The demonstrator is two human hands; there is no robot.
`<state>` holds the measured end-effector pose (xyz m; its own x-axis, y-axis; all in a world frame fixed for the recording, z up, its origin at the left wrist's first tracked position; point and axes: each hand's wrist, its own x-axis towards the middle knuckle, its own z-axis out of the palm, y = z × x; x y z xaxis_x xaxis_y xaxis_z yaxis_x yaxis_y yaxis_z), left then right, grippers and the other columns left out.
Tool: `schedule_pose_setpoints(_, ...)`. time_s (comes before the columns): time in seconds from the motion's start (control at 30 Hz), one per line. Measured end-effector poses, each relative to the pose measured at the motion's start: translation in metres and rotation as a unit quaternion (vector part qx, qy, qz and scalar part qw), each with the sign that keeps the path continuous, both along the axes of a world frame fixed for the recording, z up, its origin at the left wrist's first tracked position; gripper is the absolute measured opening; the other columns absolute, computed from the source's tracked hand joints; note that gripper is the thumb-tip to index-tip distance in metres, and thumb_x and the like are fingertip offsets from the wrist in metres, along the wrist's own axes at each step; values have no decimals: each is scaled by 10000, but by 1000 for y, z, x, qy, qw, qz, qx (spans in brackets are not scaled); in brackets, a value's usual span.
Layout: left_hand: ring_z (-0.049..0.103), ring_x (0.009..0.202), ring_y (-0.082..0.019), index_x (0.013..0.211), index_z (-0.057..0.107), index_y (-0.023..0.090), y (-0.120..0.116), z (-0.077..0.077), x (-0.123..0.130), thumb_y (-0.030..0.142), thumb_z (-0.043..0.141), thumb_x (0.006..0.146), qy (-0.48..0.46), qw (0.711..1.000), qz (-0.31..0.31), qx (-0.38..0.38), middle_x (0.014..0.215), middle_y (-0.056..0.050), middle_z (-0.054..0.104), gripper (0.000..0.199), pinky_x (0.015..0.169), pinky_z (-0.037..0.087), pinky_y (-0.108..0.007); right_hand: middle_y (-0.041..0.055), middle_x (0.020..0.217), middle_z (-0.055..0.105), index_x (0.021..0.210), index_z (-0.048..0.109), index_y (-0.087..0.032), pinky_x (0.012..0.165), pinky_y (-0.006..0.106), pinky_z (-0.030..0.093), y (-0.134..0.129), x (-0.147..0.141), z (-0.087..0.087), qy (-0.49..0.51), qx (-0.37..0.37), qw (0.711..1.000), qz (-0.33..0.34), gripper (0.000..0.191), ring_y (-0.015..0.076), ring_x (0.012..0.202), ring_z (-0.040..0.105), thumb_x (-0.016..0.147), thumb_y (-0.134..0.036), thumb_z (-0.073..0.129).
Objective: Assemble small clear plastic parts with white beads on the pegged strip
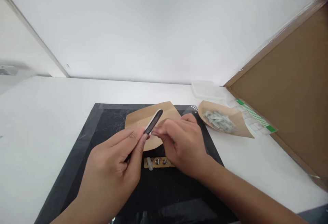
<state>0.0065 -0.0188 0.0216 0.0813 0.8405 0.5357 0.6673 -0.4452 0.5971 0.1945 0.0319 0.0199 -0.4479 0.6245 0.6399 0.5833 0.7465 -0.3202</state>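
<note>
My left hand (115,166) grips a slim black strip with a pale edge (154,120) between thumb and fingers, its tip pointing up and to the right. Beside it, my right hand (179,142) is closed in a pinch close to the strip; what its fingertips hold is too small to make out. Below the hands, on a black mat (166,189), lies a narrow tan strip (160,162) with small metal pieces and a clear piece (150,163) across its left end. A brown paper sheet (138,118) is behind the hands, partly covered by them.
To the right, a brown paper tray (241,124) holds a heap of small translucent pieces (220,120). Past it are a clear sheet with a green grid (256,116) and a clear plastic lid (207,90). A brown panel (287,80) stands along the right side.
</note>
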Motion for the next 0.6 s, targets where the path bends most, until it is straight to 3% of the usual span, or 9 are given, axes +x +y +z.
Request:
schedule_pose_setpoints(0.17, 743, 808, -146, 1060, 765, 216, 7, -7, -8, 235, 641, 1024, 3, 998, 51, 27, 999, -14, 788, 131, 753, 597, -254, -79, 841, 810, 868, 610, -222, 748, 328, 367, 1, 8, 5, 88, -26, 996, 3, 185, 112, 796, 779, 963, -136, 744)
schedule_pose_setpoints(0.33, 758, 845, -178, 1099, 765, 240, 12, -11, -12, 267, 619, 1036, 8, 998, 68, 6, 1028, -17, 797, 161, 743, 612, -300, -66, 800, 795, 844, 617, -230, 740, 342, 406, 0, 14, -2, 130, -26, 991, 7, 235, 147, 734, 773, 902, -203, 843)
schedule_pose_setpoints(0.5, 765, 845, -198, 1095, 773, 268, 15, -4, -25, 351, 639, 1019, 18, 985, 172, 6, 929, 8, 797, 175, 805, 604, -340, -75, 784, 792, 813, 636, -228, 688, 349, 357, -1, 19, -1, 112, -32, 993, 26, 248, 129, 653, 736, 870, -208, 877)
schedule_pose_setpoints(0.6, 759, 816, -209, 1098, 769, 281, 21, -1, -36, 377, 628, 1018, 50, 975, 217, -11, 848, 17, 779, 189, 766, 576, -342, -68, 806, 804, 809, 633, -218, 703, 351, 363, -1, 22, -1, 114, -36, 992, 35, 267, 129, 666, 746, 854, -218, 896)
